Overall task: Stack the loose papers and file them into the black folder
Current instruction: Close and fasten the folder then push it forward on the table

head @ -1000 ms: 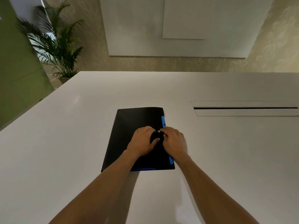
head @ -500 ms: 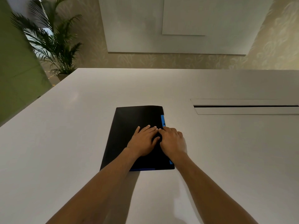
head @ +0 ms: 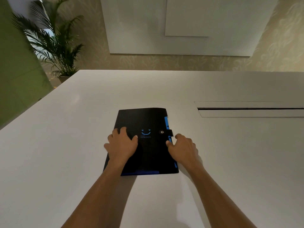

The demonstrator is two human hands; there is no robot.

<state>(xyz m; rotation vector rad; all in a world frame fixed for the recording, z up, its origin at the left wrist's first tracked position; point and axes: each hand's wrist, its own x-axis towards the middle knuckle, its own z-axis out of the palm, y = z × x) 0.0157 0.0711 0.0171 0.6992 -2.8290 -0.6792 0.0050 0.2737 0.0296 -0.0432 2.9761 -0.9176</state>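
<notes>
Resting both hands on the folder (head: 144,142), we keep it flat on the tabletop (head: 65,162). Our left hand (head: 121,143) lies spread on the cover's left part, fingers fanned and the thumb reaching right toward the blue smile mark (head: 145,132); it grips nothing, only presses down. Our right hand (head: 182,149) sits at the right edge, fingers loosely curled, thumb on the cover and the rest over the edge onto the tabletop. It too pinches nothing that we can see. We judge the hands sit wide apart like this to square the folder and settle what is inside.

Between the hands and a little farther off, the strap (head: 167,132) wraps over the right edge and its metal snap (head: 162,132) lies on the cover, so the folder looks fastened. Blue tabs (head: 167,122) peek out along the right edge, and a blue strip shows at the near edge.

No loose papers are in view anywhere on the tabletop, so we take them to be inside and the task to be at or near its end, though we cannot see inside.

Far to the right, well apart from the folder, a long slot (head: 250,109) is cut into the tabletop. Beyond the far left corner stands a potted palm (head: 54,46).
</notes>
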